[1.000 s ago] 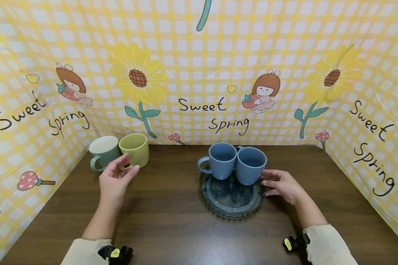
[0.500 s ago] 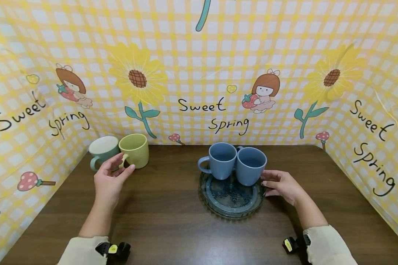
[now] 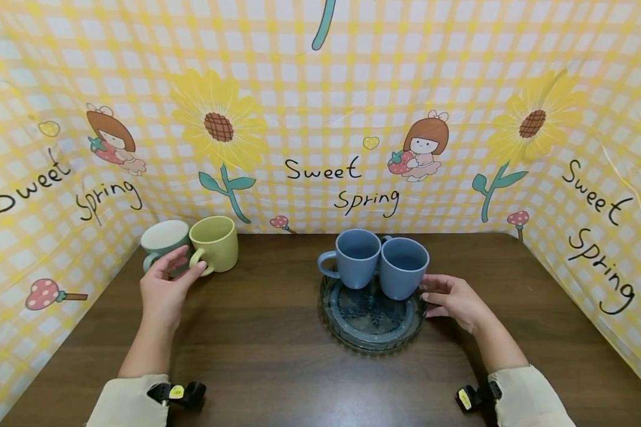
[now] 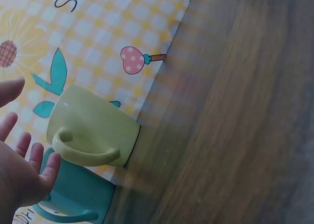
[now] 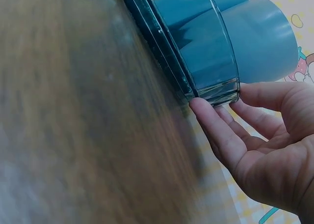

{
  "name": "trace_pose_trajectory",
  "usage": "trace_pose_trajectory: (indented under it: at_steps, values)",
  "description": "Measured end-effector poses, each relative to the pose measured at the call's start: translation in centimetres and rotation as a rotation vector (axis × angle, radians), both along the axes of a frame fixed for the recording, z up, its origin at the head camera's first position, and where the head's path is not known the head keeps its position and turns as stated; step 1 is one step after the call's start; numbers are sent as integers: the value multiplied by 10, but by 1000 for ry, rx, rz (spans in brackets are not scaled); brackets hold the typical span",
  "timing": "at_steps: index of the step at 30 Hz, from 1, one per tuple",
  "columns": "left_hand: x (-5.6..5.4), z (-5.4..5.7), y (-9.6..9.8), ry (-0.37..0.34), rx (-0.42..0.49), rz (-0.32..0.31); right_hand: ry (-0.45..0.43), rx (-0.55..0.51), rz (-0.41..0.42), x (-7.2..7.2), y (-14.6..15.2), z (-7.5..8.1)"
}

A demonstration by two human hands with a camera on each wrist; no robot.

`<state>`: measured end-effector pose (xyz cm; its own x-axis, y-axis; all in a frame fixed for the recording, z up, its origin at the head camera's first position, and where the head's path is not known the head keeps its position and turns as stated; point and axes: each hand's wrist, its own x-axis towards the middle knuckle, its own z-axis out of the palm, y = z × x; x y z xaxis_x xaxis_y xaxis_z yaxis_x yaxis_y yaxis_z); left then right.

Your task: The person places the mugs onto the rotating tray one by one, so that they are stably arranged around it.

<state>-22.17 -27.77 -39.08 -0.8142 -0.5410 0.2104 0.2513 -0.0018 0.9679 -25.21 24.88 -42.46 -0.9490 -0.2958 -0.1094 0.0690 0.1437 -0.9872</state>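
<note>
In the head view my left hand (image 3: 162,290) has its thumb and fingers apart and holds nothing. It reaches toward the teal mug (image 4: 81,193) and the yellow-green mug (image 3: 219,243), its thumb overlapping the green mug's handle in that view. The left wrist view shows a gap between this hand and the green mug. At the right, my right hand (image 3: 454,301) pinches the side of a round, dark blue-tinted glass tray (image 3: 371,338) with thumb and fingertips. Two blue mugs, one left (image 3: 357,261) and one right (image 3: 404,270), stand upright on the tray's far part.
A brown wooden table (image 3: 267,356) carries everything. Yellow checked cloth (image 3: 310,107) with printed flowers hangs behind the table and along both sides. The teal and green mugs stand close together near the back left corner.
My left hand has moved left, from in front of the green mug toward the teal one, uncovering the green mug's handle. The right hand, the tray and the blue mugs keep their places.
</note>
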Motion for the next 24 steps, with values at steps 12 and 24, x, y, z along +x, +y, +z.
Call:
trace_pose_trajectory:
  at_steps: [12,24]
  values:
    - [-4,-2,-7,-112,-40,50,-27,-29,-17,3,0,-1]
    - [-7,-7,-21,-251,-32,-12,-53,-44,-28,7,-2,1]
